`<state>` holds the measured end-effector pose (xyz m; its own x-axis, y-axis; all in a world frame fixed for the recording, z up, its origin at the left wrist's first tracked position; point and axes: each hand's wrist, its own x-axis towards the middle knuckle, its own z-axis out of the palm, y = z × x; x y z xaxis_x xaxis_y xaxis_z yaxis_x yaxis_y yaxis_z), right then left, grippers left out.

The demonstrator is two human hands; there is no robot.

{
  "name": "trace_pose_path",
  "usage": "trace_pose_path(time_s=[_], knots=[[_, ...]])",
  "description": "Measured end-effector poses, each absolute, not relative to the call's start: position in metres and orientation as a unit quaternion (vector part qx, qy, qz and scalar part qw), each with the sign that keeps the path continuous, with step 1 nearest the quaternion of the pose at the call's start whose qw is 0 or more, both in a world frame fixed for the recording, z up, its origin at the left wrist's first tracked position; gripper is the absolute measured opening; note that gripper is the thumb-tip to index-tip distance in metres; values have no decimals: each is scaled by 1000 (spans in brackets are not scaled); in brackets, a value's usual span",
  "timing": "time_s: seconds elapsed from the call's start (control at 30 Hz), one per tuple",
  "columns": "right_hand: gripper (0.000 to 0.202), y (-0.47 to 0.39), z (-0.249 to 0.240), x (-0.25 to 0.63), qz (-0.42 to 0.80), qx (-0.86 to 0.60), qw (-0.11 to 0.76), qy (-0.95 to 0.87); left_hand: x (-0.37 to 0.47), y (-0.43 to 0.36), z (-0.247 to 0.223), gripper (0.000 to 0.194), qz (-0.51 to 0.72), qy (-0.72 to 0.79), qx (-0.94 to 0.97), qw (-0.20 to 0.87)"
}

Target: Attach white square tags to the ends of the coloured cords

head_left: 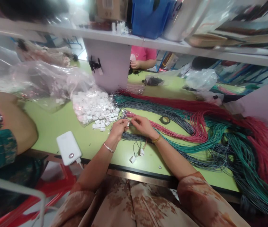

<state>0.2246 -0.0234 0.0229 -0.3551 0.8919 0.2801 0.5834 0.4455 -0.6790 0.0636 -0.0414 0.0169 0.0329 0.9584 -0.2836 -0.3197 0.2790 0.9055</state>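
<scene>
At the middle of the green table, my left hand is closed on a small white connector. Close beside it on the right is my right hand, its fingers pinched near the connector; what lies between them is too small to make out. Just behind the hands are the metal-tipped ends of a bundle of red wires. A heap of white connectors lies to the left, partly in clear plastic. Nearer the front edge, two white connectors with short wires attached rest on the table.
A white power bank with a cable sits at the front left. Black tape lies right of centre. Green wires and dark wires spread rightward. A shelf spans the back. Other people sit at the left and behind.
</scene>
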Motion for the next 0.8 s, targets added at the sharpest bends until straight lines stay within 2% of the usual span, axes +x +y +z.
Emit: trace_pose_path(time_s=[0.13, 0.23, 0.33, 0.53, 0.8], knots=[[10, 19, 20, 236, 171, -586, 270, -745, 59, -39, 17, 12, 496, 495, 327, 634], [6, 39, 10, 237, 192, -607, 224, -738, 57, -39, 18, 12, 497, 496, 331, 630], [11, 43, 1, 240, 217, -589, 254, -736, 56, -40, 19, 13, 501, 487, 331, 634], [8, 39, 5, 249, 170, -566, 331, -735, 58, -41, 22, 10, 505, 464, 315, 656], [16, 25, 39, 220, 298, -495, 358, -734, 59, -44, 29, 7, 519, 443, 301, 666]])
